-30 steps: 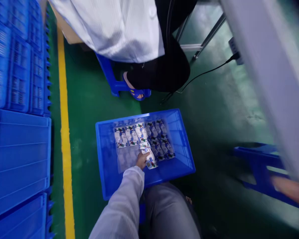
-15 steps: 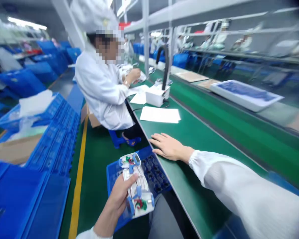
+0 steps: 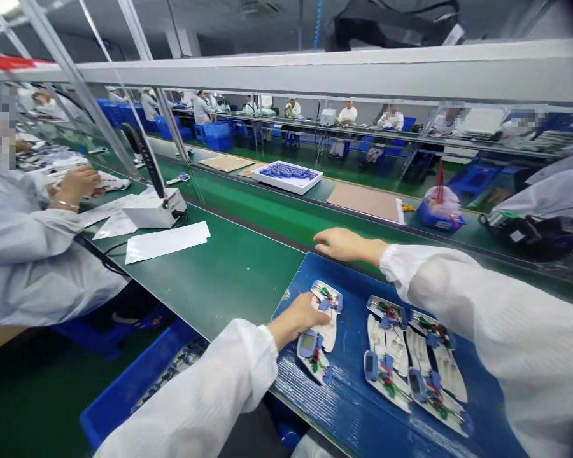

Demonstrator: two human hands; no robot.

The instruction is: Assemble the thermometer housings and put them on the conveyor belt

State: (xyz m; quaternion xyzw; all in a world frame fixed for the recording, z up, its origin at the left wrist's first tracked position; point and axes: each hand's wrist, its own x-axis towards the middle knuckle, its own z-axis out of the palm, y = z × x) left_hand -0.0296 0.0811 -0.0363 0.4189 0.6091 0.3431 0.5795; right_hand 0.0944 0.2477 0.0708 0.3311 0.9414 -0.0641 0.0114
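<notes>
My left hand [image 3: 300,316] grips a white plastic blister pack [image 3: 321,331] with blue clips and red and green wires, and presses it onto the left end of a blue mat [image 3: 358,394] on the green workbench. Two more packs of the same kind [image 3: 413,353] lie side by side on the mat to its right. My right hand [image 3: 344,244] rests flat and empty on the bench at the mat's far edge, fingers spread toward the left.
A blue crate [image 3: 124,394] with more packs stands on the floor below left. A co-worker in white [image 3: 33,254] sits at the left beside a white device [image 3: 155,210] and paper sheets [image 3: 167,242]. A conveyor carries a white tray [image 3: 287,176] and cardboard [image 3: 365,200].
My left hand has lifted a pack out of the floor crate and brought it up onto the blue mat. My view has swung from the floor to the bench; my right hand stays on the bench.
</notes>
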